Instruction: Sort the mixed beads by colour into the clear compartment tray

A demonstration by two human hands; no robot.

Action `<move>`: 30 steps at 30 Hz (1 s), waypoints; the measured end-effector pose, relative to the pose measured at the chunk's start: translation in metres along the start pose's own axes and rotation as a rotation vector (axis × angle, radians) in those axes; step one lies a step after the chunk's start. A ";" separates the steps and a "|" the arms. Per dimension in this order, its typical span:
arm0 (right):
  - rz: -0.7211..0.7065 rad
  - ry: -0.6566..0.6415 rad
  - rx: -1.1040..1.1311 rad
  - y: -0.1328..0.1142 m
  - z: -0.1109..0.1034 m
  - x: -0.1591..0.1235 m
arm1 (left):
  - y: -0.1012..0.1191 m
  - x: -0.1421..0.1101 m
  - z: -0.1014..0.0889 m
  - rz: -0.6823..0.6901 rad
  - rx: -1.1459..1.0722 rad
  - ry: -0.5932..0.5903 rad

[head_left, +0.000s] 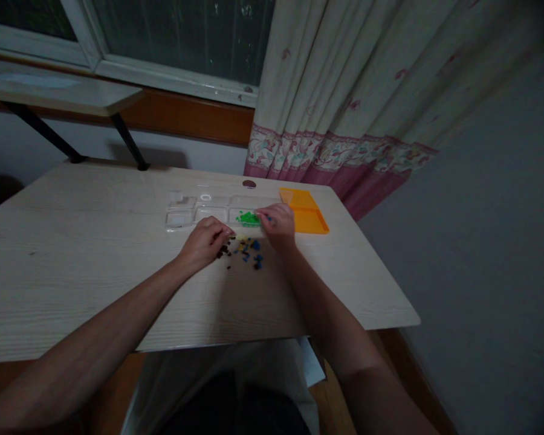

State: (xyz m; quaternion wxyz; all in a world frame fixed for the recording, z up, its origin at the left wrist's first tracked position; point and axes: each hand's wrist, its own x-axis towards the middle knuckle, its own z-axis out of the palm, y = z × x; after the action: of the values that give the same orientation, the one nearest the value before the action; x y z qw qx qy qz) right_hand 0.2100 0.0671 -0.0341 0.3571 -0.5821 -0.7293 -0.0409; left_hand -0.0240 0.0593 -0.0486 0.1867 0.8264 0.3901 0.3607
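Note:
A clear compartment tray [211, 213] lies on the table, with small green pieces [248, 219] heaped in its front right compartment. My right hand [278, 225] is over that end, its fingers closed in a pinch beside the green pieces. A bluish speck shows at those fingers, too small to name. In front of the tray is a loose scatter of tiny blue, yellow and dark pieces [246, 248]. My left hand [207, 238] rests at the left side of the scatter, next to the dark brown pieces [225, 249]. Its thumb and finger are pressed together; whatever they hold is hidden.
An orange tray [312, 221] lies right of my right hand, close to the clear tray's end. A raised shelf [68, 90] on black legs stands at the back left. Behind the table hangs a curtain [335, 109], with a wall on the right.

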 end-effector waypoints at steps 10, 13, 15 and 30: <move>0.363 0.098 -0.148 0.034 0.003 0.000 | 0.003 -0.006 -0.001 0.140 0.192 -0.157; 0.394 0.066 -0.173 0.034 0.004 0.000 | 0.005 -0.005 -0.005 0.144 0.198 -0.195; 0.398 0.029 -0.200 0.035 0.003 -0.001 | 0.006 -0.006 -0.006 0.154 0.188 -0.220; 0.295 0.054 -0.213 0.026 0.006 -0.001 | 0.015 -0.007 0.003 0.160 0.340 -0.272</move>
State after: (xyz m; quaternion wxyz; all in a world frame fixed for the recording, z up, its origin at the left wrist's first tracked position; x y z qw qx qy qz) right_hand 0.2306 0.0776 -0.0482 0.3151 -0.7160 -0.6177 -0.0805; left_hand -0.0169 0.0448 -0.0452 0.0665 0.9154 0.3494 0.1886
